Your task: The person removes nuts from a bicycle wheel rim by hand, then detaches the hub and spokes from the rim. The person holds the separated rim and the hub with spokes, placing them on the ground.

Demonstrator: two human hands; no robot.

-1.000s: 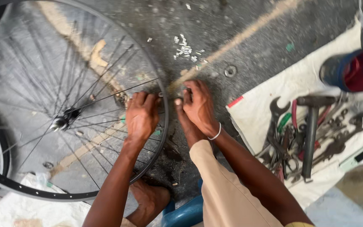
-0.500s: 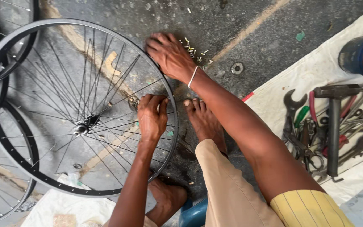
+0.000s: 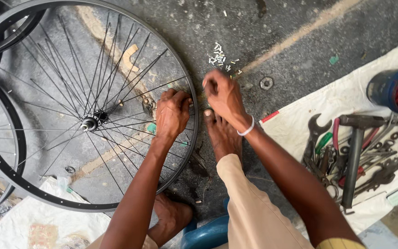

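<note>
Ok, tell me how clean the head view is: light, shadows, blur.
Head view: soft, even daylight, with no hard shadows or glare. The left hand on the wheel rim and the spokes look crisp. The right hand is slightly soft. The wide lens bends the frame edges.

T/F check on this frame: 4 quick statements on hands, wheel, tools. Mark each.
1. The left hand grips the black spoked bicycle wheel rim. True.
2. The right hand holds the black-headed hammer. False: the hammer lies on the white cloth among the wrenches.
3. A small pile of silvery spoke nipples lies on the grey concrete floor beyond the right hand. True.
4. The wheel stands upright. False: it lies flat on the floor.
</note>
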